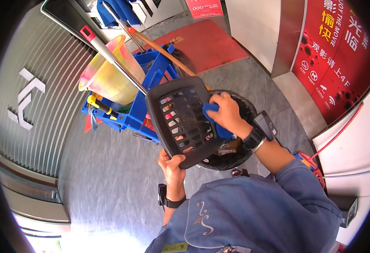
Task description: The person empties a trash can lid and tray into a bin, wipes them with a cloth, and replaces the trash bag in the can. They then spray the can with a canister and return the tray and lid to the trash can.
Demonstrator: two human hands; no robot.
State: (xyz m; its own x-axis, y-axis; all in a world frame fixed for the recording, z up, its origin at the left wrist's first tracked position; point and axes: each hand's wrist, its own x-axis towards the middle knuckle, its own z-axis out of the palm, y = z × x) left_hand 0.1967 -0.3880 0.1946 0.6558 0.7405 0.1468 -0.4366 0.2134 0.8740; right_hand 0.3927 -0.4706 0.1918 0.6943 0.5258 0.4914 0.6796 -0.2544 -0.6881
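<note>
A black slotted plastic piece (187, 116), shaped like a shallow tray, is held up in front of the body. My left hand (172, 164) grips its lower left corner, thumb on the near face. Against its right edge, my right hand (227, 111) presses a blue cloth (223, 130) with closed fingers. Behind and below the piece stands a bin lined with a black bag (235, 162), partly hidden, with some litter showing inside.
A blue cart (138, 111) on the left carries a yellow-pink bucket (111, 69), poles and a yellow-handled tool (98, 104). Beyond lies a red mat (214, 46). A red poster wall (336, 55) and white cabinets stand right; a ridged metal wall (37, 84) stands left.
</note>
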